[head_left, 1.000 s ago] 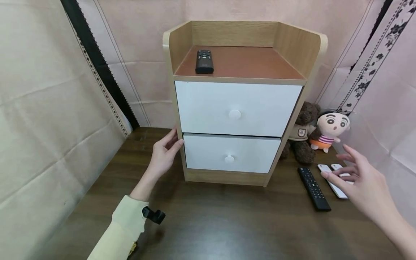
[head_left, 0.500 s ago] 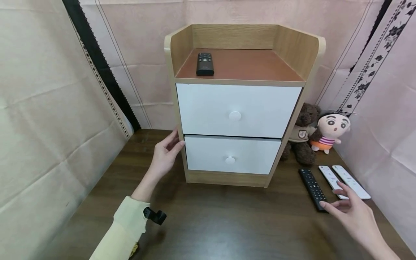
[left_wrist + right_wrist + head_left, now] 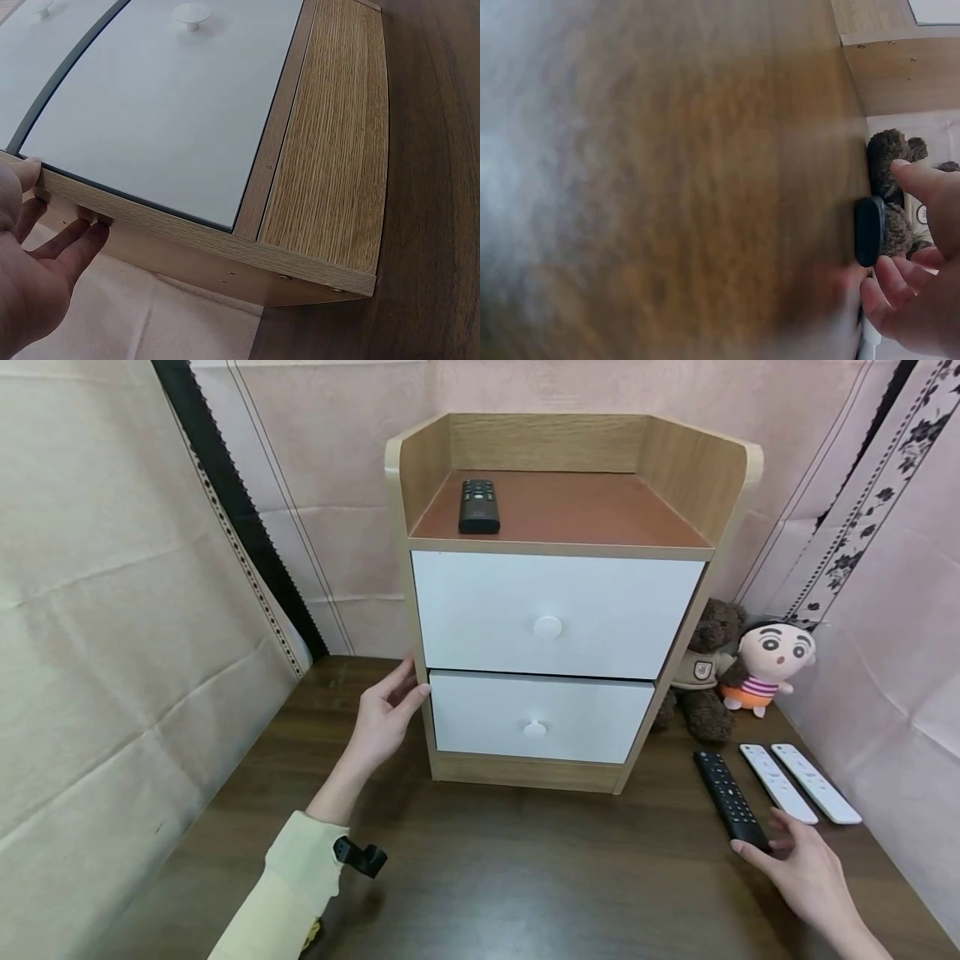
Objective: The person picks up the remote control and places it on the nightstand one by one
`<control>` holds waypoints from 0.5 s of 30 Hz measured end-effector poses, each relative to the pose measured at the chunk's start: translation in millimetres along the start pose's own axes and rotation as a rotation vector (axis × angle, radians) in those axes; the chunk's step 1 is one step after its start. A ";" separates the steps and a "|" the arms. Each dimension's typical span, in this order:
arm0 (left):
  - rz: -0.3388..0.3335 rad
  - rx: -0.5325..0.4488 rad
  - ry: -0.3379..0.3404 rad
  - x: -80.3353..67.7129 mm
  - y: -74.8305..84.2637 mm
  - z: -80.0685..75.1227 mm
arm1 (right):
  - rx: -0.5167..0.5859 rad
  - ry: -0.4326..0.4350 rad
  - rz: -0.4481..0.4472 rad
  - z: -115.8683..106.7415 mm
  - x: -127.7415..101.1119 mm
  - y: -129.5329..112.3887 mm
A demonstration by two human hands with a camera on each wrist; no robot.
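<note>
Right hand [image 3: 806, 870] — at black remote's [image 3: 730, 799] near end

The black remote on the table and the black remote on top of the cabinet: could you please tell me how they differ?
The black remote on the table looks longer and slimmer; the black remote on the cabinet top looks shorter and stubbier. The table one lies by two white remotes, with the right hand at its near end; the cabinet one lies alone, untouched. Both are black, lying flat, buttons up.

A pale yellow long sleeve [image 3: 288, 893] covers the left arm, a small black clip-on camera [image 3: 362, 857] at its cuff; the right arm is bare.
</note>
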State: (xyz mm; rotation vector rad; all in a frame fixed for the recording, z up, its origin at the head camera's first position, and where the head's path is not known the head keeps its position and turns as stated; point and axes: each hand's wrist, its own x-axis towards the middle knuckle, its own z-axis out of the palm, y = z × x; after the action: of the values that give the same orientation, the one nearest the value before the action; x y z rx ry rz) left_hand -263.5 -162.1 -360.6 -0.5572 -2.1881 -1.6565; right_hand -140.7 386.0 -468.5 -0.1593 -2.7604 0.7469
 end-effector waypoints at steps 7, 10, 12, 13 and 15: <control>0.010 -0.002 0.005 0.4 0.3 1.2 | -0.031 -0.040 0.025 8.3 0.2 8.3; 0.012 0.000 0.004 0.4 0.4 1.1 | -0.042 -0.048 0.039 9.8 1.2 8.7; 0.012 0.003 0.006 0.6 -0.1 1.0 | -0.049 -0.047 0.046 10.4 1.8 8.1; 0.011 0.004 0.006 0.7 -0.3 1.0 | -0.053 -0.046 0.048 10.8 2.1 8.0; 0.011 0.010 0.007 0.7 -1.3 1.0 | -0.056 -0.038 0.051 11.6 2.1 7.8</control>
State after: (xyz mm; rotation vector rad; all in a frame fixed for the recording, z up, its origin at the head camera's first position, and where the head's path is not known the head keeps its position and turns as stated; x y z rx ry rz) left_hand -264.8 -161.4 -361.7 -0.5593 -2.1836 -1.6382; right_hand -145.9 387.6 -481.6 -0.2304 -2.8248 0.6921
